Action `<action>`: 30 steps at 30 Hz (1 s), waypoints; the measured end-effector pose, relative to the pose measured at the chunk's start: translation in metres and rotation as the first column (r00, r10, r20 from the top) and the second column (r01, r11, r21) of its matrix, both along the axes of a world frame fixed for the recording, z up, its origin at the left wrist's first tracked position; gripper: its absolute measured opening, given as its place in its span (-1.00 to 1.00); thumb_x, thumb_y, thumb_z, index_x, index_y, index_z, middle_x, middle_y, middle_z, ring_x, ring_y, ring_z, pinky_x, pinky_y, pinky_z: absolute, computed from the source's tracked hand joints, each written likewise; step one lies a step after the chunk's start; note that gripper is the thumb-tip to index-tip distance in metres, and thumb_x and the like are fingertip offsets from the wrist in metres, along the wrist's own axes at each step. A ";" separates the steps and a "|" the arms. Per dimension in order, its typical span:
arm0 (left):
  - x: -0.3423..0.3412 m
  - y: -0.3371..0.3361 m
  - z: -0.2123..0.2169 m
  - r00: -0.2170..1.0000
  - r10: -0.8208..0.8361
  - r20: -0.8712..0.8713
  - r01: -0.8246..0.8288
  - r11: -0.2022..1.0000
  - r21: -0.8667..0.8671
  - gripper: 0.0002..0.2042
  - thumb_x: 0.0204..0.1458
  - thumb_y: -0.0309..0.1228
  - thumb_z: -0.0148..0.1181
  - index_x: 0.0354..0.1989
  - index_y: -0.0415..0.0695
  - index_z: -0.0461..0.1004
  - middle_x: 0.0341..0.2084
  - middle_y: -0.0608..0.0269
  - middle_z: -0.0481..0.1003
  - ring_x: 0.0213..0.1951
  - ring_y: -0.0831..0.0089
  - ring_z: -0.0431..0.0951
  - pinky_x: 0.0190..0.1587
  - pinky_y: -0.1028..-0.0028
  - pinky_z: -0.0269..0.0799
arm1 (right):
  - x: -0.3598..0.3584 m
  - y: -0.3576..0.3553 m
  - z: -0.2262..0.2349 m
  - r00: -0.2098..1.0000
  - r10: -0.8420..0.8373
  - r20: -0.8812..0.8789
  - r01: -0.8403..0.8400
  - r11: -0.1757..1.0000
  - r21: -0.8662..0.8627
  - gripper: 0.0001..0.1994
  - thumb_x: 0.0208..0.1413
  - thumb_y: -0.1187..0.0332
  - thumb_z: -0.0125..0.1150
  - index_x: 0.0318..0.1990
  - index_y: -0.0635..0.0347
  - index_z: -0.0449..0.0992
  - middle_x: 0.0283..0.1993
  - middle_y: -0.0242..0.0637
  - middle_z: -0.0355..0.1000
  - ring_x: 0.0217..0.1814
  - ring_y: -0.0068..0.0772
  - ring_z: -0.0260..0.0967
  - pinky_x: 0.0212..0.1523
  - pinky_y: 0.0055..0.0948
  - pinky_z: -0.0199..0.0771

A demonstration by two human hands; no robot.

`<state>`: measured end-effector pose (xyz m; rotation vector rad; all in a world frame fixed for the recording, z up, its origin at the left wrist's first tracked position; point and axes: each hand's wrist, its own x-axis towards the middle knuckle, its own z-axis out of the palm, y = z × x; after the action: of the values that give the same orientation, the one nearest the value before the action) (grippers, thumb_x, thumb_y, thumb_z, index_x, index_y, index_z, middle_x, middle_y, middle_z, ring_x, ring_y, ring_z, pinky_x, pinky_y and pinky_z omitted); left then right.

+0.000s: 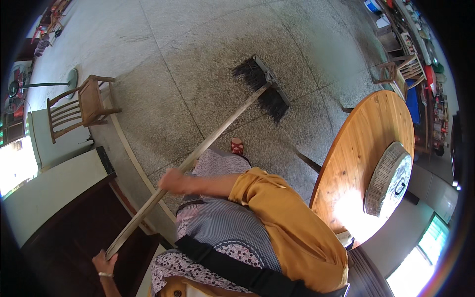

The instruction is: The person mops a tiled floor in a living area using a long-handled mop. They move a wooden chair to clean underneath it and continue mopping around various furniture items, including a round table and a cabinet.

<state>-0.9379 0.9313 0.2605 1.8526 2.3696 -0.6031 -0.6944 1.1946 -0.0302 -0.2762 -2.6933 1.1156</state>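
Note:
A broom with a long wooden handle (215,133) slants across the view, from the lower left up to a wide head with black bristles (273,108) on the floor ahead of me. My right hand (175,182) is wrapped round the handle about midway along and looks slightly blurred. Near the handle's top end, my left hand (105,263), with a light band at its wrist, grips it too. A mustard-yellow sleeve (292,222) covers my right upper arm. Below my apron, one foot in a red sandal (237,146) shows.
At right stands a round wooden table (341,168) with a domed cover (388,180) on it. A wooden chair (91,101) and a standing fan (71,81) are at left, above a dark cabinet (74,227). Another chair (396,76) stands by cluttered shelves at the far right.

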 end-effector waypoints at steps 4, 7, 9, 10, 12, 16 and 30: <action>0.085 0.084 -0.092 0.965 0.249 0.087 -0.230 0.956 -0.183 -0.59 -0.33 -0.03 0.21 -0.64 -0.18 0.35 -0.74 0.03 0.37 -0.58 0.05 0.41 -0.52 0.20 0.28 | 0.055 0.060 -0.100 0.939 -0.104 0.327 0.106 0.994 0.012 -0.95 -0.29 0.37 0.13 -0.57 0.05 0.43 -0.62 -0.30 0.37 -0.44 -0.23 0.38 -0.32 -0.33 0.27; 0.117 0.092 -0.132 0.949 0.263 0.176 -0.223 0.950 -0.217 -0.62 -0.32 -0.05 0.21 -0.61 -0.15 0.36 -0.72 0.01 0.39 -0.56 0.04 0.42 -0.49 0.16 0.29 | 0.093 0.082 -0.140 0.937 -0.150 0.317 0.135 0.989 0.069 -0.96 -0.27 0.40 0.14 -0.59 0.07 0.41 -0.61 -0.30 0.35 -0.41 -0.25 0.36 -0.29 -0.34 0.19; 0.132 0.091 -0.133 0.921 0.328 0.209 -0.267 0.924 -0.273 -0.64 -0.30 -0.06 0.20 -0.60 -0.15 0.36 -0.71 0.00 0.40 -0.55 0.04 0.42 -0.48 0.15 0.30 | 0.102 0.075 -0.143 0.926 -0.179 0.331 0.132 0.978 0.162 -0.94 -0.24 0.40 0.08 -0.65 0.09 0.38 -0.60 -0.29 0.35 -0.42 -0.25 0.36 -0.33 -0.30 0.19; 0.137 0.087 -0.133 0.904 0.363 0.225 -0.290 0.909 -0.299 -0.64 -0.29 -0.07 0.20 -0.60 -0.15 0.36 -0.70 0.00 0.40 -0.54 0.03 0.42 -0.47 0.15 0.30 | 0.105 0.066 -0.140 0.929 -0.196 0.315 0.141 0.971 0.191 -0.95 -0.24 0.40 0.09 -0.64 0.05 0.40 -0.60 -0.30 0.36 -0.44 -0.27 0.36 -0.32 -0.32 0.17; 0.139 0.062 -0.139 0.894 0.384 0.232 -0.307 0.901 -0.306 -0.65 -0.29 -0.08 0.20 -0.60 -0.15 0.36 -0.70 -0.01 0.40 -0.53 0.03 0.43 -0.46 0.14 0.31 | 0.106 0.052 -0.140 0.901 -0.182 0.393 0.113 0.975 0.191 -0.98 -0.27 0.41 0.15 -0.60 0.05 0.44 -0.57 -0.29 0.37 -0.39 -0.29 0.36 -0.27 -0.33 0.17; 0.124 0.020 -0.137 0.859 0.432 0.274 -0.334 0.880 -0.339 -0.66 -0.29 -0.10 0.20 -0.61 -0.15 0.33 -0.68 -0.01 0.41 -0.50 0.01 0.43 -0.44 0.13 0.31 | 0.086 0.014 -0.137 0.874 -0.177 0.452 0.090 0.974 0.207 -0.96 -0.29 0.35 0.18 -0.60 0.03 0.47 -0.59 -0.29 0.38 -0.41 -0.29 0.36 -0.27 -0.34 0.16; -0.003 -0.114 -0.001 0.829 0.558 0.014 -0.527 0.791 -0.311 -0.49 -0.45 -0.04 0.32 -0.76 -0.23 0.20 -0.88 -0.01 0.19 -0.73 0.02 0.27 -0.67 0.23 0.15 | -0.106 -0.174 -0.074 0.999 -0.029 0.030 0.029 1.000 -0.001 -0.96 -0.34 0.37 0.16 -0.67 0.06 0.45 -0.63 -0.28 0.39 -0.56 -0.27 0.35 -0.40 -0.28 0.19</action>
<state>-0.9411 0.8177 0.2597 0.9763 2.4079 -0.7130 -0.8003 1.0208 -0.1041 -0.3341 -2.7060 1.1133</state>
